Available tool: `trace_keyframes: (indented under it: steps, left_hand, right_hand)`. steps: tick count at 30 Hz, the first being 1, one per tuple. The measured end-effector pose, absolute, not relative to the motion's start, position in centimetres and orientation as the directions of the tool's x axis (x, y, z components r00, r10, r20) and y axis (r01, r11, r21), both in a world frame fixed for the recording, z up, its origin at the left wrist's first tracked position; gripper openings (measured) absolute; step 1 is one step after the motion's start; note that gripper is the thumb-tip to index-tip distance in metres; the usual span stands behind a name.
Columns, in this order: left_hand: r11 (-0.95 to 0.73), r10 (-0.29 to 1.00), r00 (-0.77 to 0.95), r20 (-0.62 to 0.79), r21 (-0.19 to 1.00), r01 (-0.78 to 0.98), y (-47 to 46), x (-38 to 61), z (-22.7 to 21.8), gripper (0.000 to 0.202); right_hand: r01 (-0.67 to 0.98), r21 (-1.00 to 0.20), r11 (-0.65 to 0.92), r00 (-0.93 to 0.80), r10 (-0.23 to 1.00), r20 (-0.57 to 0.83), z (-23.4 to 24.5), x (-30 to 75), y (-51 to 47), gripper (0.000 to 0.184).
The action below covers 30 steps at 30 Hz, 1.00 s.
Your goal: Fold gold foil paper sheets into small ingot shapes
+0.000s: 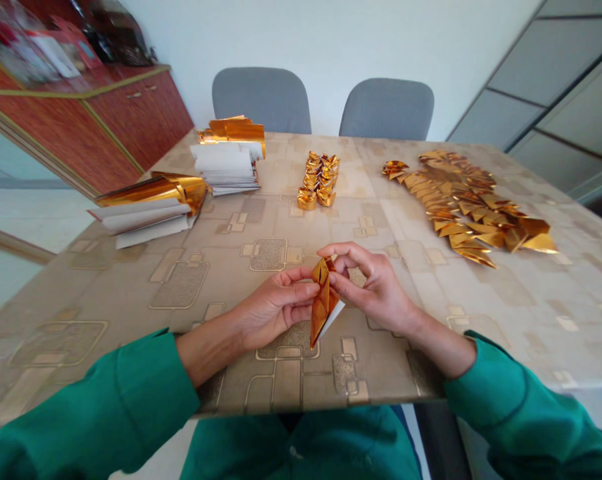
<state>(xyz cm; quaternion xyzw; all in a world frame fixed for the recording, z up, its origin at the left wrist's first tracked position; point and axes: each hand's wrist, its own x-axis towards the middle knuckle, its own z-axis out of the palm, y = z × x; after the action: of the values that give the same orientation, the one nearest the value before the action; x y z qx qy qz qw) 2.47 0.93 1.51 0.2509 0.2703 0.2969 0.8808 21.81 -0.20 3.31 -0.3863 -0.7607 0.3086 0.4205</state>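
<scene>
The left hand (275,307) is closed in a pinch, thumb and fingers clamped on the narrow folded gold-foil paper piece (323,303). The piece is held upright between both hands, just above the beige patterned tablecloth (181,287), with its white backing shown at the lower edge. Its top is pinched by the fingertips of the right hand (375,283), seemingly so that the creases are held shut. Beyond the left hand, a slumped stack of gold-faced white sheets (148,210) is set. Straight ahead, small glossy boat-shaped foil pieces (319,181) are clustered. Beyond the right hand, flat pointed foil folds (463,207) are spread in overlapping rows.
</scene>
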Motion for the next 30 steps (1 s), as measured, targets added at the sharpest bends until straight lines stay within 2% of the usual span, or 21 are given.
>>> trace_keyframes:
  steps: [8, 15, 21, 23, 26, 30]
  left_hand:
    - [0.593, 0.756, 0.554, -0.347, 0.722, -0.356, 0.6, 2.5, 1.5, 0.024]
    - [0.572, 0.785, 0.478, -0.393, 0.755, -0.319, 0.6, 2.6, 1.4, 0.026]
    - [0.432, 0.893, 0.329, -0.307, 0.789, -0.437, 0.7, 2.6, 1.6, 0.024]
    - [0.383, 0.917, 0.297, -0.267, 0.803, -0.458, 0.7, 2.6, 1.6, 0.027]
    - [0.375, 0.915, 0.317, -0.248, 0.811, -0.449, 0.6, 2.6, 1.6, 0.027]
    - [0.374, 0.906, 0.357, -0.227, 0.825, -0.424, 0.6, 2.7, 1.7, 0.026]
  right_hand:
    - [0.323, -0.807, 0.494, -0.403, 0.843, 0.355, 3.3, 22.1, -0.1, 0.027]
    - [0.287, -0.835, 0.47, -0.405, 0.849, 0.339, 3.1, 21.9, 0.0, 0.026]
    - [0.32, -0.849, 0.422, -0.372, 0.88, 0.297, 2.9, 21.8, 0.1, 0.032]
    - [0.333, -0.838, 0.433, -0.359, 0.88, 0.312, 2.7, 21.6, 0.1, 0.027]
    - [0.28, -0.865, 0.416, -0.358, 0.881, 0.308, 2.4, 21.6, 0.3, 0.008]
    - [0.159, -0.943, 0.292, -0.367, 0.904, 0.218, 2.2, 21.9, 0.6, 0.008]
